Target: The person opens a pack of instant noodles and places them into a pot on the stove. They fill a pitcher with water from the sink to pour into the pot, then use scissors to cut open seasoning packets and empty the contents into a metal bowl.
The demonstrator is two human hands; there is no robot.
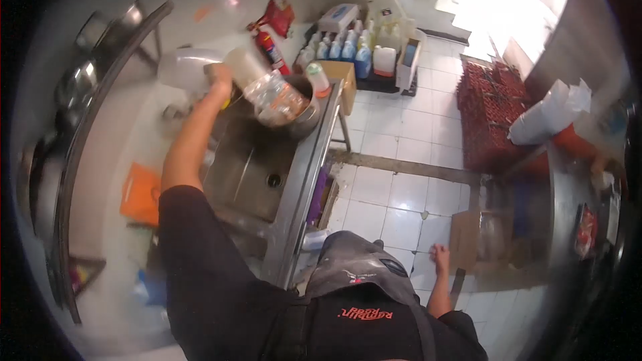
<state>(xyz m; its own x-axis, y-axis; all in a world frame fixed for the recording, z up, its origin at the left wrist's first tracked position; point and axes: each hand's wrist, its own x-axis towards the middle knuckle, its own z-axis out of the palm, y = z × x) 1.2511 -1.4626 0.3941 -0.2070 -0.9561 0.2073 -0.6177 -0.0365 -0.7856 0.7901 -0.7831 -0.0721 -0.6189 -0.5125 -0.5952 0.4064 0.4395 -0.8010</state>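
The left arm reaches forward, almost straight at the elbow, over the left side of the steel worktop (289, 222) with its sunken sink basin (234, 177). The left hand (219, 77) is at the worktop's far left corner, back turned up and wrist slightly bent, fingers pointing away from the body. It is at the near end of a clear plastic container (184, 69), which lies to its left, over that same corner; the view is blurred there, and I cannot tell whether the fingers grip the container or only rest against it. A pale translucent tub (244, 65) stands just right of the hand.

At the worktop's far right corner sits a metal pot (306, 119), with a crumpled clear plastic bag (274, 97) in its mouth. A white bottle (317, 77) with orange liquid at its base stands just beyond the pot, near the worktop's right edge. The basin's drain (273, 179) lies toward its right wall.

The right arm extends out to the side, well apart from the worktop. The right hand (440, 257) is held above the tiled floor (374, 190), fingers loosely parted, with nothing visible in it; a cardboard box (463, 241) is nearest.
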